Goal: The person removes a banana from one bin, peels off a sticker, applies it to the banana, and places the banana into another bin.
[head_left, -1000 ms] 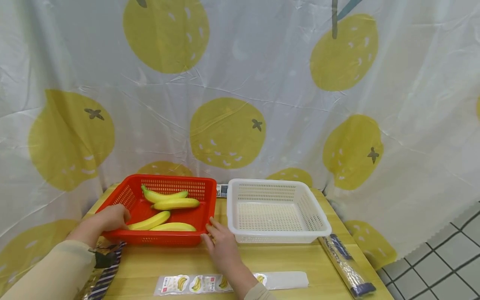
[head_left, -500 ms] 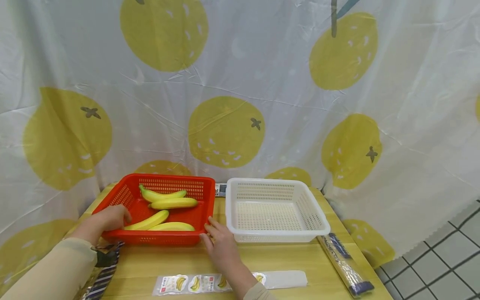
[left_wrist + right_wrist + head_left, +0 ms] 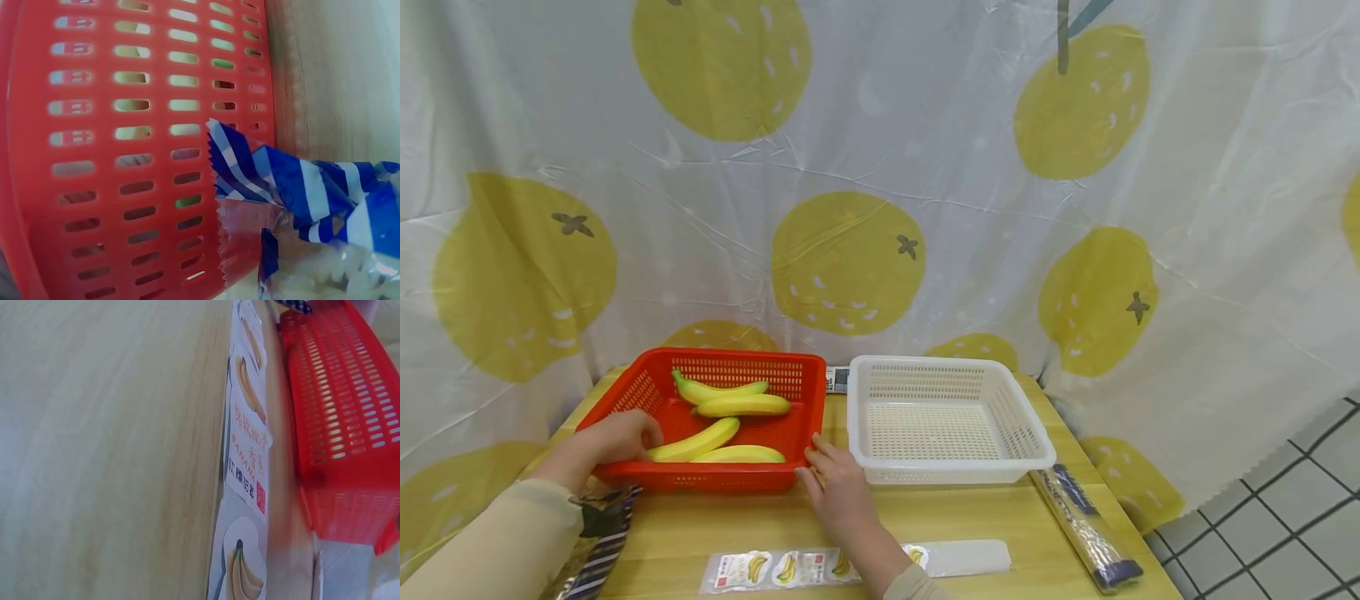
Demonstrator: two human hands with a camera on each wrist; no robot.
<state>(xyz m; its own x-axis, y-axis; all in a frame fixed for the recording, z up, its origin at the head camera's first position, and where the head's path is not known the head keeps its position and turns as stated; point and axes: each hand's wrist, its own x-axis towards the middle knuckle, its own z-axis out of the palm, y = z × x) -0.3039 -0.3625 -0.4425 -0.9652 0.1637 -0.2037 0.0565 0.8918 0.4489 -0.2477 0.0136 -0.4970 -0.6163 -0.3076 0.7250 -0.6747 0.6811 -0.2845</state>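
A red plastic basket (image 3: 685, 477) with several yellow bananas in it sits on the left of the table. My left hand (image 3: 617, 437) reaches over its front left corner, fingers bent down inside, and grips the near end of a banana (image 3: 700, 440); the fingertips are partly hidden. Another banana (image 3: 747, 454) lies along the front wall, and two lie farther back. My right hand (image 3: 842, 492) rests its spread fingers on the basket's front right corner. In the left wrist view the basket's slotted wall (image 3: 156, 144) fills the left side. Neither wrist view shows its hand's grip on anything.
Right of the red basket stands an empty white basket (image 3: 951, 473). A banana sticker strip (image 3: 790, 570) lies in front, under the right forearm. A clear packet (image 3: 1086, 533) lies at the right edge; a blue-striped bag (image 3: 312, 194) lies by the left hand.
The whole head view has shifted slightly. The banana at my left hand has moved a little right and away relative to the others. The right hand stays at the basket's corner.
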